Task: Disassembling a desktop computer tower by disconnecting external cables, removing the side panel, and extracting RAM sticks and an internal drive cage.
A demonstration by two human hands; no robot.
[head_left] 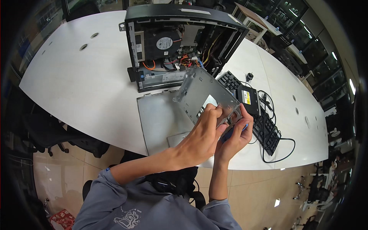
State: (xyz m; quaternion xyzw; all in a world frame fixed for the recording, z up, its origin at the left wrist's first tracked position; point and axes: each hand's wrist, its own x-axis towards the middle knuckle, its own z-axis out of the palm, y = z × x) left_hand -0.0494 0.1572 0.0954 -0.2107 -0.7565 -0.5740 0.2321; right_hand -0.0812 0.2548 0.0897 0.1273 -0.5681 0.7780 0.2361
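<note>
A grey sheet-metal drive bracket (199, 90), with holes, bent edges and a white label, is held tilted in front of the open computer case. My right hand (235, 140) grips its near right corner, thumb and fingers closed on the edge. Curled fingers of my left hand (205, 132) press on the bracket's face beside the label; some fingertips are hidden. Something blue shows partly beneath the hands, too covered to name. Behind the bracket stands the black desktop computer case (188, 15), its open side facing me, with a fan (164, 40) and coloured cables inside.
A flat grey metal side panel (157, 115) lies on the white table (76, 69) below the case. To the right are a black keyboard (267, 134) with a looping cable and a black boxy drive (248, 100) with a yellow-and-white label. A black chair (50, 132) stands at the left.
</note>
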